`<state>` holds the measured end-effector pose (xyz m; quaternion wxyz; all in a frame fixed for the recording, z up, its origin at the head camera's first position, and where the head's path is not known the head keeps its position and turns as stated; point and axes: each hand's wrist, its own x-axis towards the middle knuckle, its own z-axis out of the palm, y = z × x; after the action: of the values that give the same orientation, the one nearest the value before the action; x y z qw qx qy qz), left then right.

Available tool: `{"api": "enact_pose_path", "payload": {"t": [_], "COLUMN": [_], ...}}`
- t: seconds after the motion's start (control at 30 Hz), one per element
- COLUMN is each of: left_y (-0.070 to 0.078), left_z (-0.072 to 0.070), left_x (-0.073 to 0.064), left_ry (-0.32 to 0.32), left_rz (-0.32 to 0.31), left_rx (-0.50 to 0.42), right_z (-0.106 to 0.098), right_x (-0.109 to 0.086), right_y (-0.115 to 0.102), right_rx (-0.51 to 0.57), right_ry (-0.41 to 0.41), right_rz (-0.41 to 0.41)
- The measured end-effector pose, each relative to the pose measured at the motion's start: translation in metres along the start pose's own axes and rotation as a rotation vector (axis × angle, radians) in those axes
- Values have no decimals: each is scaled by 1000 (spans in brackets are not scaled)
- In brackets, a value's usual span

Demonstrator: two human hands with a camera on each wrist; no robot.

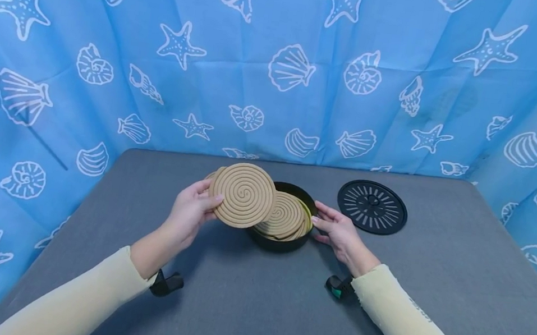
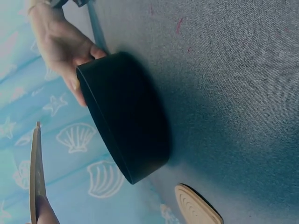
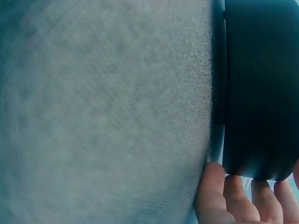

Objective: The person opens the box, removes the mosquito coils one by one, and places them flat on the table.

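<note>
In the head view, the left forearm rises from the lower left corner, slanting inward, and the left hand [image 1: 192, 205] pinches a beige spiral coil [image 1: 243, 195], its thumb on the front face and the other fingers behind. The coil is held up at the centre of the frame, its face toward the camera, overlapping the left side of a round black tin [image 1: 278, 246].

The right forearm slants in from the lower right corner. The right hand [image 1: 338, 234] grips the right side of the tin, thumb near the rim; the right wrist view shows its fingertips against the outer wall. More coils [image 1: 279, 217] lie stacked inside the tin, beside a yellow-green strip [image 1: 309, 212].

A slotted black lid [image 1: 372, 206] lies on the grey worktop [image 1: 249, 312], right of the tin. In the left wrist view, another coil [image 2: 198, 205] lies on the worktop at the bottom.

The letters "PIN" can be read at the upper left of the head view, on the blue curtain [image 1: 278, 16] printed with white shells and starfish. Small dark marks on the right sleeve [image 1: 402, 315] are too small to read.
</note>
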<state>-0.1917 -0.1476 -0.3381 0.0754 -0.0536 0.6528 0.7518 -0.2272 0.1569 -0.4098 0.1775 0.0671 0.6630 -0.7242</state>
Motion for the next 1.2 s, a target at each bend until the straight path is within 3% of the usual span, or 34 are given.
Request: {"api": "enact_pose_path", "payload": {"t": [0.53,1.2], "left_y": [-3,-3], "left_z": [-14,-57], "left_x": [-12,-16], "left_ry": [47,104], "left_rz": [33,54], "left_rx": [66,49], "right_z": [0,1], "right_x": [0,-1], "right_y": [0,-1], "right_rx": [-14,-1], "right_ry": [3,-5], "right_rz": [2,16]}}
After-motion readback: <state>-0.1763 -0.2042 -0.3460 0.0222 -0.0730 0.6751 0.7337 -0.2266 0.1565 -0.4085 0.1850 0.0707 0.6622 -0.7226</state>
